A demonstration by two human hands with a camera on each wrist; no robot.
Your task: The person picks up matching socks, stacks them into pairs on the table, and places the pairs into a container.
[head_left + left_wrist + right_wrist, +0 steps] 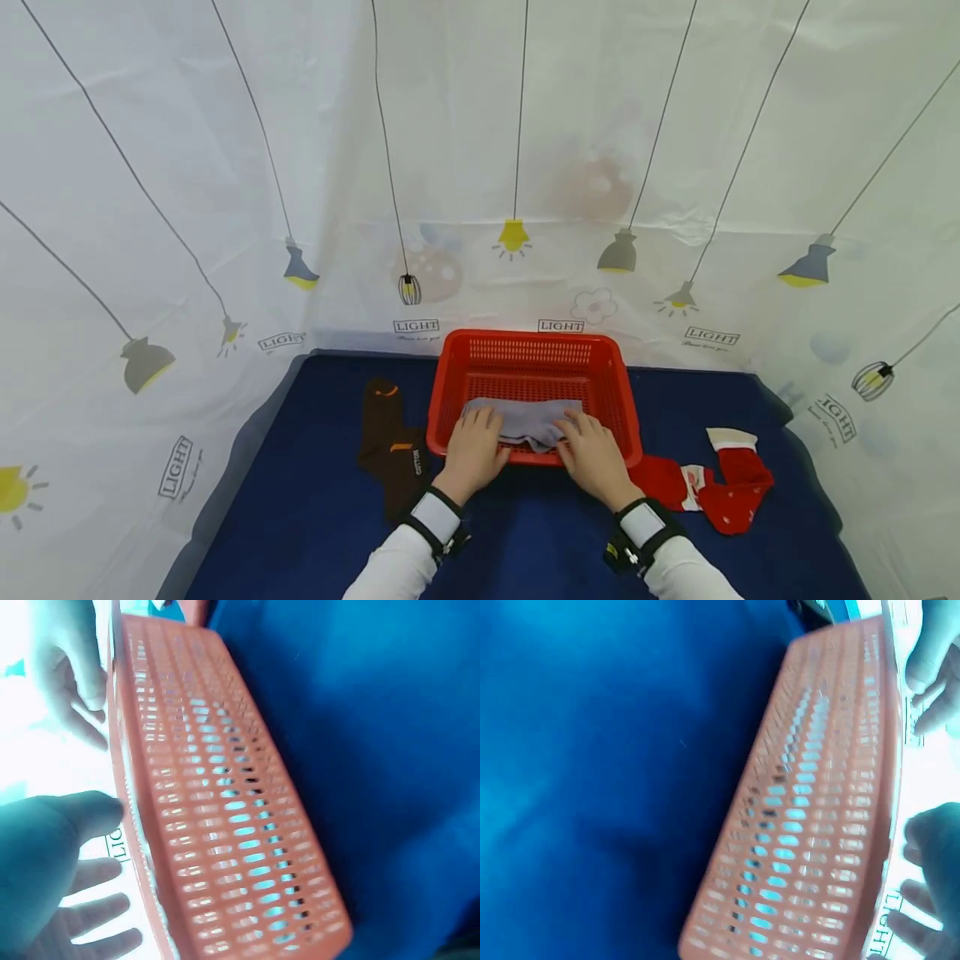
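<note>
While your hands reach over the near wall of the red basket [626, 408] on the blue cloth [315, 517], the grey sock [525, 417] lies flat inside — soft, limp. Left hand [471, 450] and right hand [596, 454] press it with fingers loosely spread; leaning on the rim could tip the basket.

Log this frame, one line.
left hand: on grey cloth | right hand: on grey cloth | cloth: in red basket
</note>
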